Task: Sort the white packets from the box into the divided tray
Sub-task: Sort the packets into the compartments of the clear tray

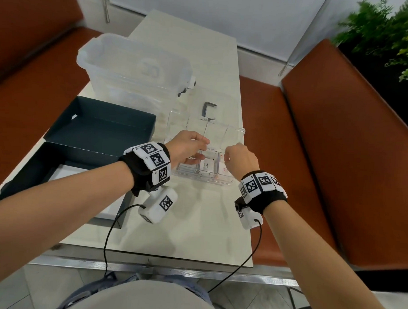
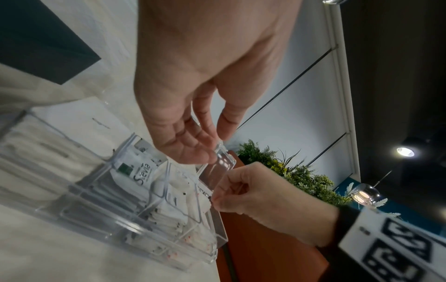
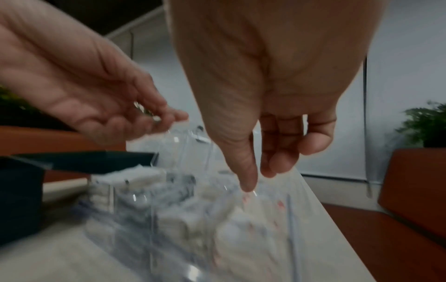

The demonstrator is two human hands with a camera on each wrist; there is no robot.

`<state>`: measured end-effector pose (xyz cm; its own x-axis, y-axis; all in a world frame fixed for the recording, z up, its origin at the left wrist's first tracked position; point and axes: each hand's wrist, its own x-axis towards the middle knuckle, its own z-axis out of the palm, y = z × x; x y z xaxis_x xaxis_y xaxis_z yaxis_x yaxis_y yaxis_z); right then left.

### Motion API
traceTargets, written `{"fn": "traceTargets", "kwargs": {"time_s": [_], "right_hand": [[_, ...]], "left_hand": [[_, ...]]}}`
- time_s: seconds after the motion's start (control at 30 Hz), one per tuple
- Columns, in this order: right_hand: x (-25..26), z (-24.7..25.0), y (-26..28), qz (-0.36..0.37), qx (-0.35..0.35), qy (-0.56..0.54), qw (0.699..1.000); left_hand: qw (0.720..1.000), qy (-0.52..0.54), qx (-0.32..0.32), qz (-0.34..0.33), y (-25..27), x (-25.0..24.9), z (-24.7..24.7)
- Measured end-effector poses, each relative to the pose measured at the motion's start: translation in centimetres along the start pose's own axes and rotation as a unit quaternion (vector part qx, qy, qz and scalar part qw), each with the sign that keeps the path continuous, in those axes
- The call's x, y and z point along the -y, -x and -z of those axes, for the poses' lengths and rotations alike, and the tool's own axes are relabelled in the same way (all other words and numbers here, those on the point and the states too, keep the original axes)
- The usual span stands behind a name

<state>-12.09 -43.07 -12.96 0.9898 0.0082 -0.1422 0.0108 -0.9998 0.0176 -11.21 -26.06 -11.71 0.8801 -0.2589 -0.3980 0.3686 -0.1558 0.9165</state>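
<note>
Fingertips [image 2: 213, 200] of the right hand [image 1: 241, 159] are pinched together on the top edge of a white packet [image 2: 205, 192] standing in the right-hand compartment of the divided tray [image 1: 225, 181]; the grip is seen clearly from the left wrist view, while the right wrist view is too blurred to confirm it. Fingers of the left hand [image 1: 187, 149] are held loosely apart over the tray's middle compartment, their tips close to a clear divider wall; whether it is touched cannot be told.

Three front compartments are seen filled: one with packets marked Stevia [image 2: 142, 171], one with plain white packets, one with red-spotted packets. Exact packet counts cannot be made through the clear walls. One tray, one dark box [image 1: 59, 163] with its lid [image 1: 107, 125] open, and one large clear tub [image 1: 132, 66] are counted on the table [image 1: 184, 234]. White contents are seen low in the box.

Packets like these are judged light, thin and limp, easily creased, and a little slippery in a stack. A pinch at the upper edge is likely best, so the packet can be slid down upright between its neighbours.
</note>
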Motion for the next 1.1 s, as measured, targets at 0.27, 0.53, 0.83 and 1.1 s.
{"fn": "traceTargets", "kwargs": {"time_s": [0.27, 0.53, 0.83, 1.1], "right_hand": [[6.2, 6.1, 0.5, 0.152, 0.003, -0.101, 0.983], [16.8, 7.2, 0.0, 0.281, 0.051, -0.124, 0.950], [26.7, 1.7, 1.6, 0.387, 0.237, 0.007, 0.891], [29.2, -2.6, 2.9, 0.413, 0.344, 0.238, 0.809]], "left_hand": [[0.993, -0.107, 0.006, -0.056, 1.5, -1.4, 5.5], [0.973, -0.185, -0.082, -0.109, 5.0, -0.9, 16.5], [0.890, -0.394, -0.229, 0.002, 9.1, 8.3, 26.3], [0.911, -0.351, -0.207, 0.068, 9.6, 12.6, 28.8]]}}
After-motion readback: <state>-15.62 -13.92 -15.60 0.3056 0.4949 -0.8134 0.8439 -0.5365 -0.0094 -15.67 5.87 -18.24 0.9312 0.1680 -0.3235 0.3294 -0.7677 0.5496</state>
